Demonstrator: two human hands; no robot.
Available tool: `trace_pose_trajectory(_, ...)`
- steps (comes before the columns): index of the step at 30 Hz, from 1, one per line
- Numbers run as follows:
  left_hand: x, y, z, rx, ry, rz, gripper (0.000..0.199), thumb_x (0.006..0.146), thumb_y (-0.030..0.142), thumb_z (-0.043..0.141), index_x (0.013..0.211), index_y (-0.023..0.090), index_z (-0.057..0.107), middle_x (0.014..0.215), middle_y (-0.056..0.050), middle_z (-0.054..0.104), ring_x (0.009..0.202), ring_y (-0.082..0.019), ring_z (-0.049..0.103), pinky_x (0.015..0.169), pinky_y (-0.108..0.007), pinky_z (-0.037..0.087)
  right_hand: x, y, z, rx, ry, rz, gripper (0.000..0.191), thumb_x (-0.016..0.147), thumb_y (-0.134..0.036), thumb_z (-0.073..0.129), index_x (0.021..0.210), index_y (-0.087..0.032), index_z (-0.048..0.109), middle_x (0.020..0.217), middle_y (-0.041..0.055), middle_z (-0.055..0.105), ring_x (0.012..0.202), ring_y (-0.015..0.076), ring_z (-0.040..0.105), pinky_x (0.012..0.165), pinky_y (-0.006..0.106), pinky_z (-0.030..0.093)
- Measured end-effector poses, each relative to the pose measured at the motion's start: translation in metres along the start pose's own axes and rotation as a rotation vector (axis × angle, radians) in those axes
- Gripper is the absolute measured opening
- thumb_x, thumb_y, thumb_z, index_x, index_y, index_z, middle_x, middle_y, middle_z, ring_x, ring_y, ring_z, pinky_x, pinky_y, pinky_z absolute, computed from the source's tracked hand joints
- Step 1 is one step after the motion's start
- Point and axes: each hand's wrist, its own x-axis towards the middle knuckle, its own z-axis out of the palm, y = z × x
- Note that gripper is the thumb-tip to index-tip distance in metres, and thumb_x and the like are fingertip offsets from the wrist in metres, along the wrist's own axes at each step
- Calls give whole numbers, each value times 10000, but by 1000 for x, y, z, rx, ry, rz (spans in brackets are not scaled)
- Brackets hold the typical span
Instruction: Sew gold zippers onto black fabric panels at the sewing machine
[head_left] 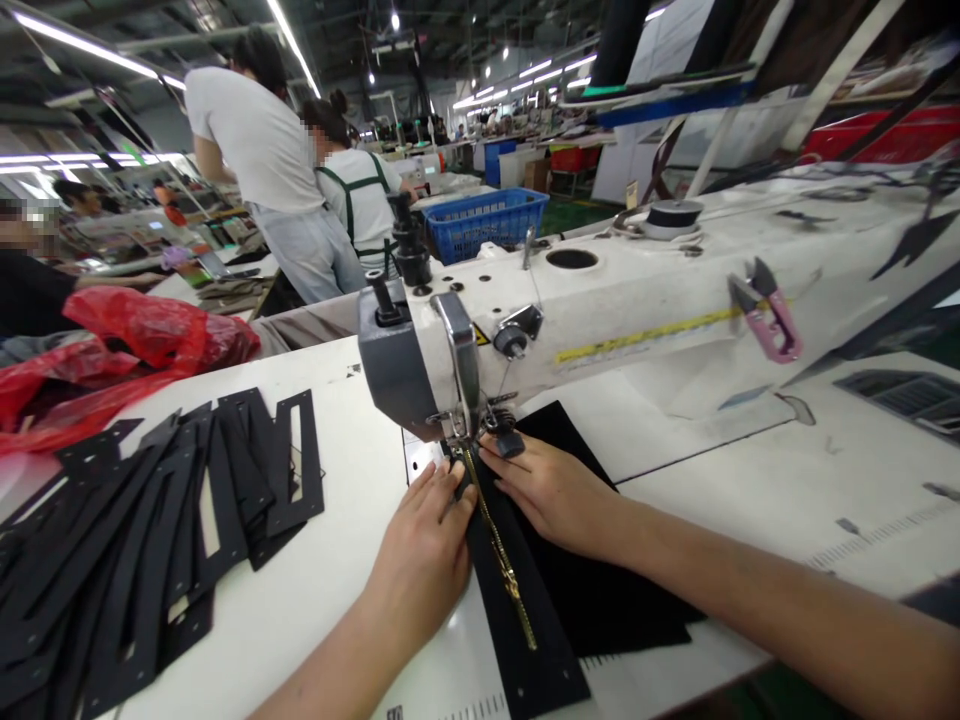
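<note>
A black strip with a gold-toothed zipper (495,545) in its slot runs lengthwise under the needle area of a white sewing machine (465,400). My left hand (431,535) lies on the strip's left edge close to the presser foot, fingers stretched forward and slightly bent. On the other side, my right hand (555,490) rests flat, its fingertips beside the zipper near the foot. Beneath that hand spreads a larger black fabric panel (607,600). The gold zipper pull lies partway down the zipper. The machine head hides the far end of the strip.
Black slotted frame pieces (150,540) lie heaped on the left of the table. A red plastic bag (150,330) is behind them. Pink-handled snips (772,320) hang on the machine arm. A blue basket (487,220) and two people stand or sit beyond.
</note>
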Motion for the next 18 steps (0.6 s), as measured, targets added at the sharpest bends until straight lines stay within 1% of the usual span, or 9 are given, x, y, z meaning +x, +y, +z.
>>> trace_pose_trajectory(5,1,3,-3,23,3,-27,337,767,37,372,984,65,628,1083,-180,615,1053,-269,564,906,-477,494,-1,-1,1,4,-4,21,340,889,-107,359,1168,-42,542,1218,184,532,1182,257,450,986,448,405)
trace_pose_trajectory(8,1,2,-4,32,-1,-30,342,764,39,367,977,72,632,1067,-176,620,1025,-274,576,877,-483,509,-1,-2,2,-14,-3,20,343,890,-111,358,1164,-19,541,1218,191,530,1172,265,457,989,445,402)
trace_pose_trajectory(12,1,0,-3,31,-23,-33,361,753,35,368,1001,79,626,1079,-172,609,1030,-274,567,880,-483,505,0,-1,3,-23,5,6,347,886,-101,357,1148,27,545,1207,210,531,1154,288,468,993,447,396)
trace_pose_trajectory(14,2,-1,-3,25,-34,-35,372,740,27,370,1009,78,623,1080,-171,603,1029,-278,561,877,-485,504,1,-1,4,-19,18,-2,346,885,-102,355,1139,31,549,1193,211,540,1144,291,476,999,446,387)
trace_pose_trajectory(18,4,-2,-2,24,-13,-49,364,739,20,380,1006,75,621,1071,-172,590,1013,-288,547,845,-472,519,4,2,7,-4,37,-16,329,885,-101,347,1106,12,563,1152,212,564,1115,284,498,996,455,382)
